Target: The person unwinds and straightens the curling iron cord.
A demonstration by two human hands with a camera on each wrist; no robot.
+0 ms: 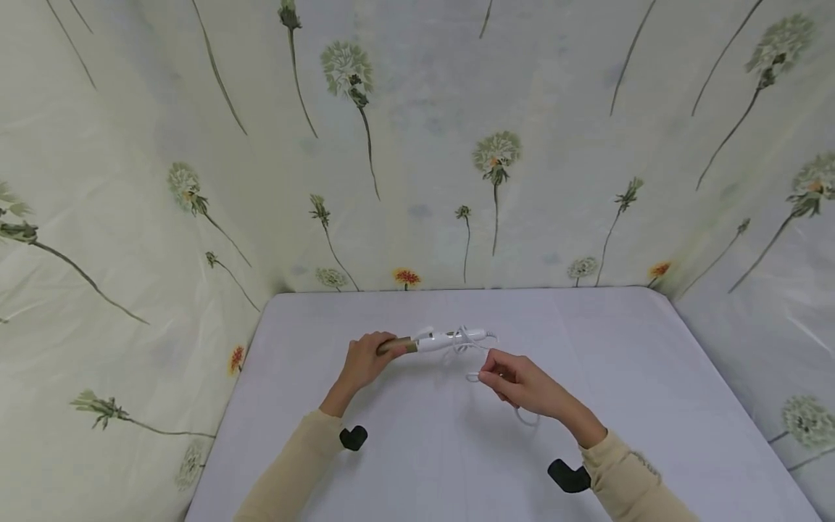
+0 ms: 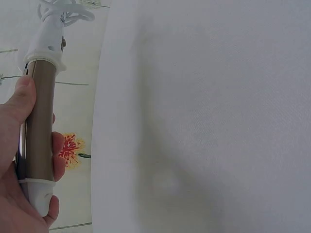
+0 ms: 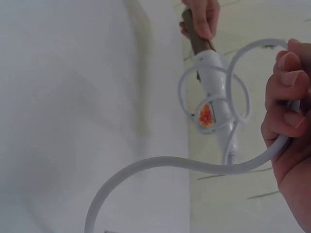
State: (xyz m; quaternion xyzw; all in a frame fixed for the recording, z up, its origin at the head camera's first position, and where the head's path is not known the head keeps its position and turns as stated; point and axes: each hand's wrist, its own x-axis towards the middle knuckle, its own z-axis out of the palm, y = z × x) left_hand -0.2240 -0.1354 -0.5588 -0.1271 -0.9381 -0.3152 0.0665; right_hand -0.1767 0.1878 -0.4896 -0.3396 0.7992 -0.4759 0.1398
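A curling iron [image 1: 435, 341] with a white handle and a bronze barrel is held above the table. My left hand [image 1: 367, 360] grips it round the barrel [image 2: 40, 121], with the thumb along one side and the white tip below the palm. The white power cord [image 3: 160, 163] loops round the handle [image 3: 214, 87] in several loose turns. In my right hand [image 1: 525, 386] the cord is pinched between curled fingers, and a length of it hangs below the hand. The plug end cannot be made out.
A table with a white cloth [image 1: 417, 464] lies under both hands. Behind it and at both sides hang curtains [image 1: 417, 145] printed with dandelions. Dark wrist-camera mounts [image 1: 569, 476] sit near both sleeves.
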